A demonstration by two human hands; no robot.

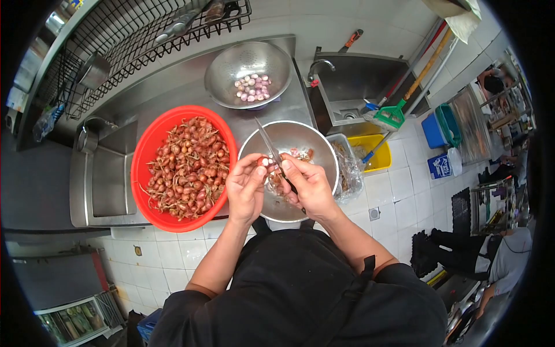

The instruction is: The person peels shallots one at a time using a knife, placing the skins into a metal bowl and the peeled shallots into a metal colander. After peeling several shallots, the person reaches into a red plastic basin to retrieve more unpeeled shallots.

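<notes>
My left hand (pixel 245 188) is closed on a shallot (pixel 265 162), whose pale cut end shows between the fingers. In my right hand (pixel 309 188) is a knife (pixel 269 140) with its blade pointing up and away, close beside the shallot. Below both hands stands a steel bowl (pixel 319 149) with peelings (pixel 302 154) in it. To the left, a red basin (pixel 141 168) is heaped with unpeeled shallots (pixel 191 168). Behind, a steel colander (pixel 222 63) holds several peeled shallots (pixel 253 88).
A steel sink (pixel 113 185) lies at the left, and another sink (pixel 370 78) with a tap at the back right. A plastic bag (pixel 346 173) and a yellow bucket (pixel 376 159) stand right of the bowl. A broom (pixel 390 117) leans nearby. Another person (pixel 497 254) is at far right.
</notes>
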